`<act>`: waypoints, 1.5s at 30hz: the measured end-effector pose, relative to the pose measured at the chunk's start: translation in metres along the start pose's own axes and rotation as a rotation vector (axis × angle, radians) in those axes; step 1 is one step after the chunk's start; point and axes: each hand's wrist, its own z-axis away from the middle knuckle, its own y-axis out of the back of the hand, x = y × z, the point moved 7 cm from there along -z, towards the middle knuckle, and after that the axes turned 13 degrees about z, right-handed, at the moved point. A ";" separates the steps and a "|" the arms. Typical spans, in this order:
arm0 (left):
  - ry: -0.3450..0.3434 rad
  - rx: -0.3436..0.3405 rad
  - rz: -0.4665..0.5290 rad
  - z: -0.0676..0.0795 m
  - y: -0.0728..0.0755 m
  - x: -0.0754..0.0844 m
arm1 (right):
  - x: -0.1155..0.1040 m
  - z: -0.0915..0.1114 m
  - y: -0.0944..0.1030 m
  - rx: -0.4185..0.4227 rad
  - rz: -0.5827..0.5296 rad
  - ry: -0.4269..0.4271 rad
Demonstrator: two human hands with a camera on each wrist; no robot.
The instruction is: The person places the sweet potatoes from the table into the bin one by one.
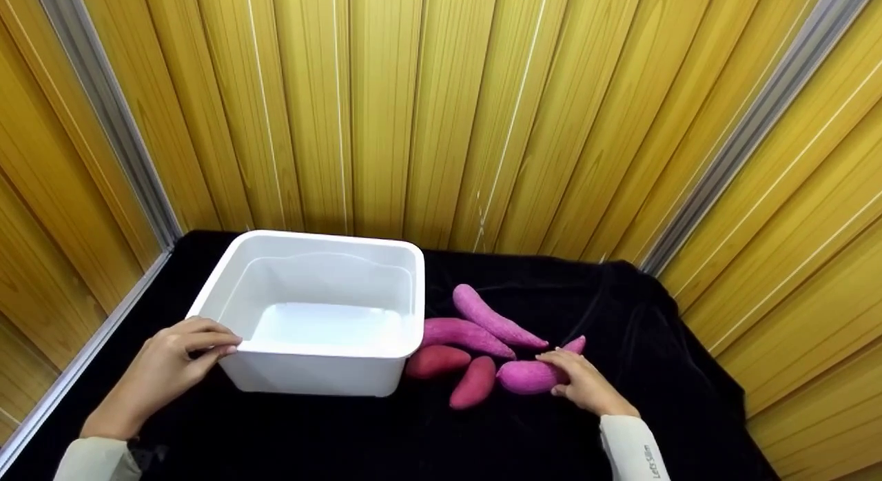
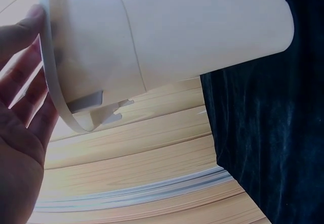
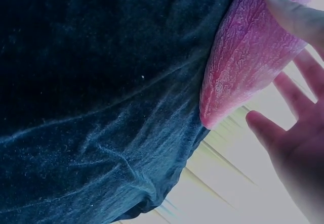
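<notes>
In the head view my left hand [image 1: 172, 353] pinches the near left corner of a white plastic bin's rim [image 1: 324, 351]. The left wrist view shows the thumb [image 2: 25, 29] on one side of that rim and the fingers behind it. My right hand [image 1: 586, 381] lies over a bright purple sweet potato [image 1: 527, 376], thumb on its near side and fingers across its top. Its pointed end [image 3: 217, 105] sticks out past the hand in the right wrist view. Two other purple sweet potatoes [image 1: 493, 319] [image 1: 463, 335] and two redder ones [image 1: 439, 362] [image 1: 474, 383] lie between bin and hand.
Black velvety cloth [image 1: 331, 433] covers the table. Wood-patterned panels [image 1: 386, 109] rise behind it and at both sides, with grey metal strips [image 1: 744, 123] at the corners. The bin's inside floor [image 1: 331, 326] is bare white.
</notes>
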 end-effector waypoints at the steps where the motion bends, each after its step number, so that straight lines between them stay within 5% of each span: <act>1: -0.005 0.000 0.004 0.000 0.000 0.000 | 0.000 0.000 0.000 0.002 -0.004 0.001; 15: -0.022 0.003 0.069 -0.001 0.000 -0.002 | 0.001 0.002 -0.001 -0.029 -0.014 -0.008; 29: -0.030 0.030 0.087 0.000 0.000 -0.004 | -0.004 0.003 0.010 0.046 0.047 0.079; 45: -0.027 0.040 0.100 0.001 0.000 -0.005 | -0.011 -0.008 0.023 -0.070 0.040 0.007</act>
